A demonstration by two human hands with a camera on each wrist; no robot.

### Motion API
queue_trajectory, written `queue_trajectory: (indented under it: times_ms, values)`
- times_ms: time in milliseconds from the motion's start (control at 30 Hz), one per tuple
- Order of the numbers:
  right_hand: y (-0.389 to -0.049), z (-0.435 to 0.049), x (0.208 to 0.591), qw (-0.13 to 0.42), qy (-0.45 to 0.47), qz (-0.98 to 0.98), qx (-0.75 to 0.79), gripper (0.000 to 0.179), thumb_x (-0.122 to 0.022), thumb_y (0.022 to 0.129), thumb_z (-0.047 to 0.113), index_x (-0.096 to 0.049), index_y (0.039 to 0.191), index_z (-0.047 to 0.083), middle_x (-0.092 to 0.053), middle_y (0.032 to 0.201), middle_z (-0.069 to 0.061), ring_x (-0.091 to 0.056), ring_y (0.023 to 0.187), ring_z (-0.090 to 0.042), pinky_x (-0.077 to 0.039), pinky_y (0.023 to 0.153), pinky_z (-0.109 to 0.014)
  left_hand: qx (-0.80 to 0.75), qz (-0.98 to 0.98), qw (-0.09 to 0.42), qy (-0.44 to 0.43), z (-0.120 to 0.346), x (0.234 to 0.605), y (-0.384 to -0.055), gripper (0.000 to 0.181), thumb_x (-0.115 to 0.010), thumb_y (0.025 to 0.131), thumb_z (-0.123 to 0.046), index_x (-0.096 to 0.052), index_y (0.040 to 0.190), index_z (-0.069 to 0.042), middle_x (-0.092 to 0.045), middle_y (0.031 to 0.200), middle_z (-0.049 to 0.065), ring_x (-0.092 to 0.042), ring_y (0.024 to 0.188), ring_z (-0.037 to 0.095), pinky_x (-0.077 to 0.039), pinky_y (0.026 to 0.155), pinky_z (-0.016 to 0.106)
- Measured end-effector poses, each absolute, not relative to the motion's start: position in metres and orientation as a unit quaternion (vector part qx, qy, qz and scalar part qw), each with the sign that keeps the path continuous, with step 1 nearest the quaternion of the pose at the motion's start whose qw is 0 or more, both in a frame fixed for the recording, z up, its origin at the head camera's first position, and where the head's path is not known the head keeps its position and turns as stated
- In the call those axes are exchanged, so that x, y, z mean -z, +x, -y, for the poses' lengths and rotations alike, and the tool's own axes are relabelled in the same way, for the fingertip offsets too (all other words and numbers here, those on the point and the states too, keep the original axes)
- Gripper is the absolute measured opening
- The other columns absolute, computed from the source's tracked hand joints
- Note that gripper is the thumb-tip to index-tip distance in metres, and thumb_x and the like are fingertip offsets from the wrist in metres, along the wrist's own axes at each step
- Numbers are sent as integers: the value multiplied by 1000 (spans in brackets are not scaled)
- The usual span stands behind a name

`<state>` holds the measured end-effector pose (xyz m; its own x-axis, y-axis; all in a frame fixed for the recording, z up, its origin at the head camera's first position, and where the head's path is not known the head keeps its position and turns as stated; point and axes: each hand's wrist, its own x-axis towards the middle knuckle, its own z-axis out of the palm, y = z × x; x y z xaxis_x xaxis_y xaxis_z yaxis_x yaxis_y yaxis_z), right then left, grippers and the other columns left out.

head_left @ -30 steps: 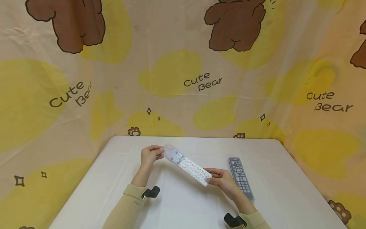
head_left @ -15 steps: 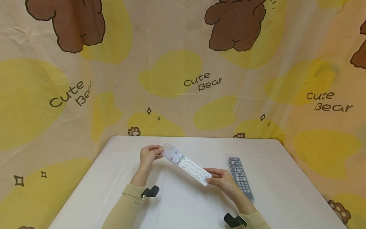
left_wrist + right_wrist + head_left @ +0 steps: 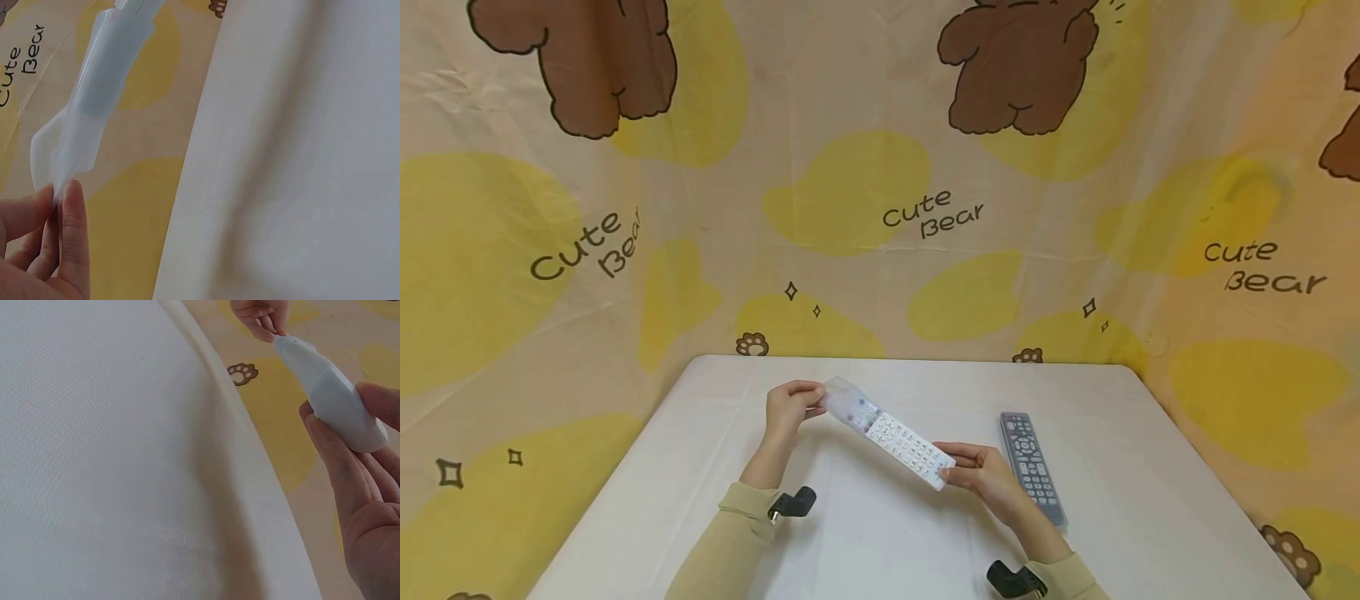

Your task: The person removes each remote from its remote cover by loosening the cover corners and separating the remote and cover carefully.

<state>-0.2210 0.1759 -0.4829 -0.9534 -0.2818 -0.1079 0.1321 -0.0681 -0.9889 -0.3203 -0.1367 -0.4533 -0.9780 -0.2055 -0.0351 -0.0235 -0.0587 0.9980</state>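
While a person's two hands hold it aloft above a white table, a white remote control slants from upper left to lower right in the head view, its far end inside a translucent cover and its near end bare, rows of pale buttons facing up; the left hand pinches the loose, flattened end of the cover between thumb and fingers, as the left wrist view shows; the right hand grips the bare end of the remote, thumb on one side and fingers on the other; darker buttons show hazily through the plastic; a gray remote control lies on the table just beyond the right hand, its buttons up, the forearm partly overlapping it in the head view; both arms wear tan cuffs, with a small black device at the left wrist and a similar black unit at the right; a beige-and-yellow backdrop rises behind the table, printed with brown bears, paw prints and the words "Cute Bear."
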Motion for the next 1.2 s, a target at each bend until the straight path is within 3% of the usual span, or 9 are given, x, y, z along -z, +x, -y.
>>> queue_trajectory:
  times_ms: [1200]
  values:
    - [-220,-176,484,144,-55,-663,733,55,-70,79,-1,-49,129,-11,-64,120,-18,-66,102,-19,-55,85,-31,721,682,68,97,146,450,-322,22,-68,83,1,-65,103,10,-66,84,10,-65,65,12,-59,64,27]
